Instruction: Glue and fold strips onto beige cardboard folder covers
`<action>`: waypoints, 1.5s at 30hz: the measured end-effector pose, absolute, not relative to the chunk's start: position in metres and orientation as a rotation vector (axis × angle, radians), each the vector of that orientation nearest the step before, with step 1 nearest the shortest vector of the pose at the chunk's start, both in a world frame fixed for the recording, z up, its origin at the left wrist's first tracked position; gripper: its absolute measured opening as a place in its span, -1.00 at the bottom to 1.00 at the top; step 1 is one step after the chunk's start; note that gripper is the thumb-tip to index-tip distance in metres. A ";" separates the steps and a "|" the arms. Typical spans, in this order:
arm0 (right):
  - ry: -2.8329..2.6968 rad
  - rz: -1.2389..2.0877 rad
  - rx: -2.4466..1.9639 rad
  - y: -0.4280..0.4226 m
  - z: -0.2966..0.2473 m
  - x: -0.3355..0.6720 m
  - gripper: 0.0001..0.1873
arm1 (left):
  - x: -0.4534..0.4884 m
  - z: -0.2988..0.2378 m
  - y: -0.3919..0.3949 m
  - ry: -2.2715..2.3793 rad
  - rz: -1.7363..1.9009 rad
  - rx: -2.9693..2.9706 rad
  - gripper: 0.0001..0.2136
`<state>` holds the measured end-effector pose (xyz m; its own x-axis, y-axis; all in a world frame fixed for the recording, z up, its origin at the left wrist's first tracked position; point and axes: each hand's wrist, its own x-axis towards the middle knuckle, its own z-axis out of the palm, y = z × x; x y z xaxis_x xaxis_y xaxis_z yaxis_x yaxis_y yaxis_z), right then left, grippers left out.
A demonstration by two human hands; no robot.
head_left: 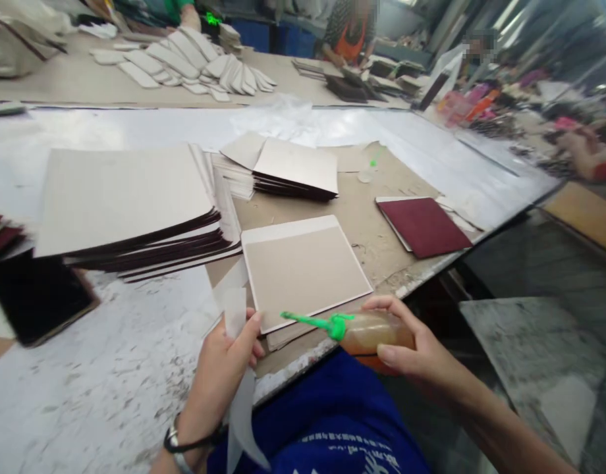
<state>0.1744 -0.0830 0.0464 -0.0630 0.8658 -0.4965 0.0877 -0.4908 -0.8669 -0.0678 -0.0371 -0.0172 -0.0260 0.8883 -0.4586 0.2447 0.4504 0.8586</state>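
In the head view my right hand (406,342) is wrapped round a squeeze bottle (372,332) of amber liquid, tilted on its side. Its green nozzle (307,320) points left, over the near edge of a beige panel with a pale border (303,270). My left hand (234,342) pinches a whitish translucent strip (241,408), which hangs down over the table edge. The panel lies flat on brown board, just beyond both hands. Under its near edge, more sheets stick out.
To the left stands a tall stack of cream sheets with dark undersides (130,197); a smaller stack (293,168) lies behind. A maroon panel (424,226) rests near the right table edge. A black flat object (41,296) lies far left. Co-workers, one in an orange apron (351,43), are beyond.
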 end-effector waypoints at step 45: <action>-2.095 0.652 -1.649 -0.059 0.049 0.149 -0.64 | -0.069 -0.028 -0.028 1.343 0.644 0.887 -0.72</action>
